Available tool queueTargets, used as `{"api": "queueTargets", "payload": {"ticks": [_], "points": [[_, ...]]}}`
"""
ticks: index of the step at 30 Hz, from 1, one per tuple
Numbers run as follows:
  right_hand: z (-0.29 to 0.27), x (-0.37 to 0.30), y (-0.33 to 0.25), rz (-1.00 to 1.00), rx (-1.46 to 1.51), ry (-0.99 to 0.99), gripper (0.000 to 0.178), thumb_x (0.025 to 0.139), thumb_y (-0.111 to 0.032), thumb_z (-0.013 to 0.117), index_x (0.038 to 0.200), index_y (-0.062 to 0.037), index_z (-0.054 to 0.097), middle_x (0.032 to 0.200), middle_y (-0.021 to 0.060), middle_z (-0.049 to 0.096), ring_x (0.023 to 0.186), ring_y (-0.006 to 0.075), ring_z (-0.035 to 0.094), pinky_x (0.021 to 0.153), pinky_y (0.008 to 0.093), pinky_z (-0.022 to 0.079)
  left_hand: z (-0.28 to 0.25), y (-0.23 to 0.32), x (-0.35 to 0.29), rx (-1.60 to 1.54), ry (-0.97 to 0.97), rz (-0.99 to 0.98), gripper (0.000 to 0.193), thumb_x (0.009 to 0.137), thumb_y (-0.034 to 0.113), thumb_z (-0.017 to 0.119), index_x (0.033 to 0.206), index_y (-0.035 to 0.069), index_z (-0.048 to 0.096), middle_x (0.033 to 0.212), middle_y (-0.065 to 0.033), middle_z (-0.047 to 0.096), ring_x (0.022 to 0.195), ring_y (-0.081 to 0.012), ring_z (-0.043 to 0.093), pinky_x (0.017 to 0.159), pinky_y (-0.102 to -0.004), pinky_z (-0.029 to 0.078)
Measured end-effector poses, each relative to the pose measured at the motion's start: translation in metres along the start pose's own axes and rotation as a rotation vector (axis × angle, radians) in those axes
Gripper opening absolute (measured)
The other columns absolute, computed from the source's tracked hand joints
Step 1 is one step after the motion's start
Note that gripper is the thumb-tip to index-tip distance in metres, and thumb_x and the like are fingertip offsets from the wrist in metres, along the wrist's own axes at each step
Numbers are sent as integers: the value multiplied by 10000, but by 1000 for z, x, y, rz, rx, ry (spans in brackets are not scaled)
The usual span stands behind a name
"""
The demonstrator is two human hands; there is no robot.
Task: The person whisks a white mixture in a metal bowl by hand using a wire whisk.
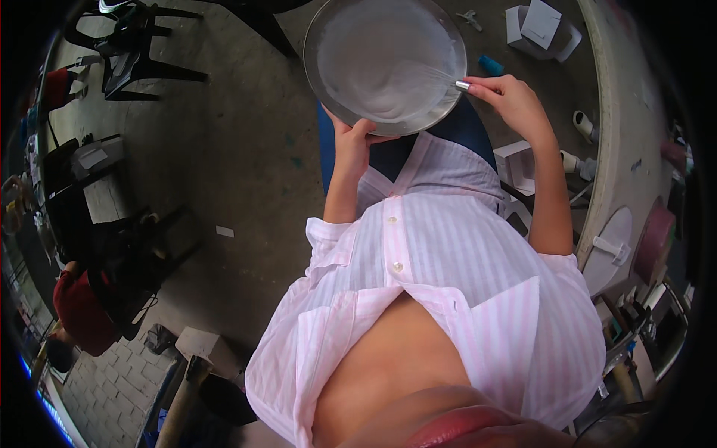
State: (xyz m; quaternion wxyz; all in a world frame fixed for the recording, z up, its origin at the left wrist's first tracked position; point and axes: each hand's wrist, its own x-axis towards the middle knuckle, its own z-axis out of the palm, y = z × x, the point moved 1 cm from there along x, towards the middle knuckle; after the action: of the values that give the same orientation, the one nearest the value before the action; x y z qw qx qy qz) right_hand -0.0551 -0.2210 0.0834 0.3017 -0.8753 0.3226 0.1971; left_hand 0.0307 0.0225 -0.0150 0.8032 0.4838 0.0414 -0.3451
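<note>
A wide metal bowl [308, 63] rests over my lap, filled with a smooth, pale greyish-white mixture [381, 56]. My left hand [352, 138] grips the bowl's near rim, thumb on top and fingers underneath. In my right hand [509, 101] is a wire whisk [439, 75], pinched by its short metal handle. The whisk's wires dip into the mixture at the bowl's right side, and swirl marks show on the surface around them. Part of the whisk head is sunk in the mixture.
Black plastic chairs [138, 63] stand at the upper left. A person in a red top [86, 313] sits at the left. On the floor lie an opened white box [541, 30], a blue cylinder [491, 65] and a white card [224, 231]. A pale counter edge [609, 112] runs along the right.
</note>
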Motion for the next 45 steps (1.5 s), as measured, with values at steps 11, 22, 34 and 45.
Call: {"api": "queueTargets", "payload": {"ticks": [11, 22, 34, 45], "points": [[37, -10, -15, -152, 74, 142, 301, 904, -353, 615, 1140, -187, 699, 934, 154, 693, 844, 314, 670, 775, 366, 502, 0, -1, 4, -7, -7, 0, 702, 768, -106, 453, 1370, 115, 169, 1207, -214, 467, 949, -385, 638, 695, -505, 630], [6, 7, -11, -132, 64, -85, 319, 943, -278, 604, 1235, -155, 648, 584, -4, 389, 564, 76, 346, 533, 257, 339, -2, -1, 2, -17, -2, 7, 721, 774, -95, 447, 1388, 126, 140, 1225, -217, 465, 959, -387, 637, 693, -496, 630], [13, 21, -10, -266, 183, -238, 307, 902, -299, 631, 1154, -135, 693, 730, 65, 671, 629, 130, 550, 631, 300, 449, 0, 2, 3, -10, -15, -3, 700, 769, -99, 443, 1374, 100, 152, 1235, -238, 458, 965, -405, 634, 699, -508, 629], [23, 20, 12, -292, 195, 181, 308, 923, -285, 618, 1196, -151, 675, 592, -5, 489, 552, 89, 434, 545, 265, 375, 2, -2, 4, 16, -9, 18, 688, 770, -96, 447, 1366, 89, 158, 1211, -228, 467, 944, -395, 639, 683, -494, 632]]}}
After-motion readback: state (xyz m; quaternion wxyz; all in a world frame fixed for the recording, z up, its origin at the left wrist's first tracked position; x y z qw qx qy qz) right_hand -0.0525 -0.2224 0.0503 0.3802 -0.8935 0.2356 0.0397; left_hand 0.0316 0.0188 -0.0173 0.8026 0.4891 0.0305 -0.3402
